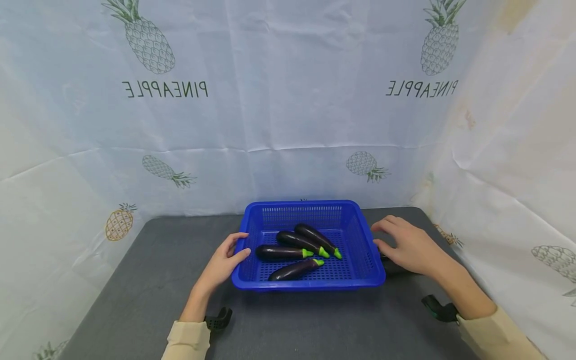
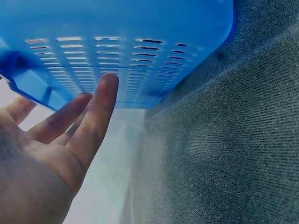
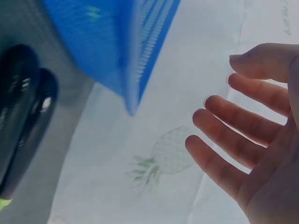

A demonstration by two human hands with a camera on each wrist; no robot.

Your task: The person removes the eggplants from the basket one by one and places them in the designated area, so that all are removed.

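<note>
The left hand (image 1: 222, 262) meets the left side of a blue, rectangular plastic basket with slotted walls (image 1: 308, 286); its thumb and forefinger lie at the rim while the other fingers (image 2: 97, 116) reach out nearly straight, against or just beside the outer wall. They do not wrap it, and how firmly they press cannot be told. The right hand (image 1: 411, 247) hangs just beyond the opposite rim, its fingers parted, loosely bent and holding nothing. Between the two sets of fingers, inside the basket, lie four glossy, dark purple eggplants with bright green caps (image 1: 279, 252), their green ends pointing toward the right fingers. The basket's walls probably keep these smooth, rounded bodies from rolling off, and the left fingers seem placed to steady it. Two more long, glossy, dark eggplants (image 3: 18, 93) lie side by side on the grey worktop (image 1: 180, 280), near the right fingers and outside the basket; that closeness may explain why the right hand sits on this side. Ahead of both hands' fingers hangs a pale cloth printed with pineapples (image 1: 297, 115).
</note>
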